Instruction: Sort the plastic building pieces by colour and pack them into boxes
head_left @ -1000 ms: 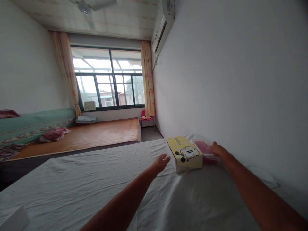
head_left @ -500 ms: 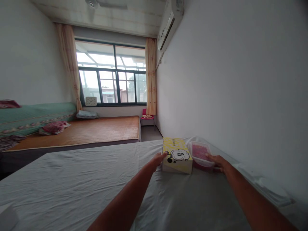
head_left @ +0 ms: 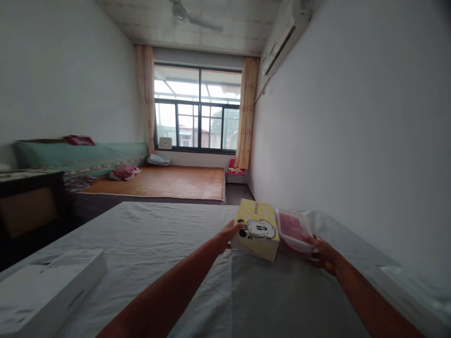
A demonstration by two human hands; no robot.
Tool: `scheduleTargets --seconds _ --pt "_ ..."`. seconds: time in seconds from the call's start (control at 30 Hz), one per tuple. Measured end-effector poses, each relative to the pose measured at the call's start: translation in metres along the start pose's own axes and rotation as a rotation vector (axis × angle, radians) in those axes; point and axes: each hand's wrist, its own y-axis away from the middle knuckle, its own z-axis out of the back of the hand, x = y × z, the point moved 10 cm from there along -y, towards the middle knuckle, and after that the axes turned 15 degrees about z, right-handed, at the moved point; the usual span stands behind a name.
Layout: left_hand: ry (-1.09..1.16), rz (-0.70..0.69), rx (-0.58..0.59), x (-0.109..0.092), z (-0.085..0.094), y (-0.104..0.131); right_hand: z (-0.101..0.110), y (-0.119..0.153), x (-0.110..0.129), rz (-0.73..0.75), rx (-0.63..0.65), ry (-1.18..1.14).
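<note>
A yellow and white cardboard box (head_left: 259, 229) with a cartoon dog face on top sits slightly turned over the grey sheet. My left hand (head_left: 228, 236) grips its left side, thumb on the top edge. Right beside the box is a lidded plastic container (head_left: 292, 226) with a clear top, white rim and pinkish-red contents. My right hand (head_left: 323, 253) holds the container's right edge, thumb above and fingers partly hidden below. Box and container lie side by side between my hands, very close together; whether they touch the surface underneath I cannot tell.
A white box (head_left: 52, 286) lies on the sheet-covered surface (head_left: 169, 234) at front left. Clear plastic sheeting (head_left: 347, 241) runs along the right wall. Beyond are a bed with a brown mat (head_left: 183, 180), a pink chair (head_left: 236, 172) and a dark cabinet (head_left: 31, 206).
My view has swung left, bringing more of the white box and the cabinet into sight. The yellow box has turned and tilted slightly, and the container has shifted with it, both still held.
</note>
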Motion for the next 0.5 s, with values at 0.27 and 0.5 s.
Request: scheduleTargets --seconds 0.27,0.5 --pt "0.008 -0.072 -0.256 0.001 0.169 0.097 -0.187 -0.009 0.032 -0.088 0.217 -0.231" --pt "-0.042 -0.084 -0.502 0.006 0.358 0.205 -0.409 0.014 0.108 -0.064 0.424 -0.377"
